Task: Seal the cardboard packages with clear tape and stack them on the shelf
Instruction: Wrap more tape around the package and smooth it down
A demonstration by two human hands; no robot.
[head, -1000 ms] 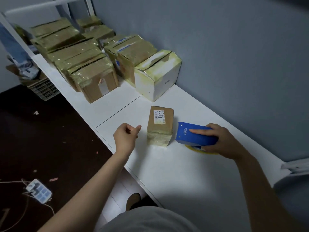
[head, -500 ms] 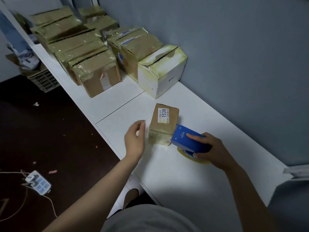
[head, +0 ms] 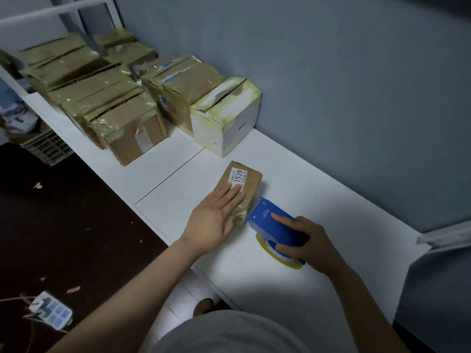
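Fingers [head: 233,193], L hand [head: 212,220], flat atop pkg [head: 252,181]; dispenser [head: 267,229] beside.

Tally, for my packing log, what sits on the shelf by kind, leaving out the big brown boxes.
White box: 1
Small package labelled 1539: 1
Blue tape dispenser: 1
Total: 3

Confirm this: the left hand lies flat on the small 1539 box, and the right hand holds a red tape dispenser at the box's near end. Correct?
Not quite: the tape dispenser is blue, not red, per the head view. The rest stands: left hand flat on the small 1539 box, right hand holding the dispenser at its near end.
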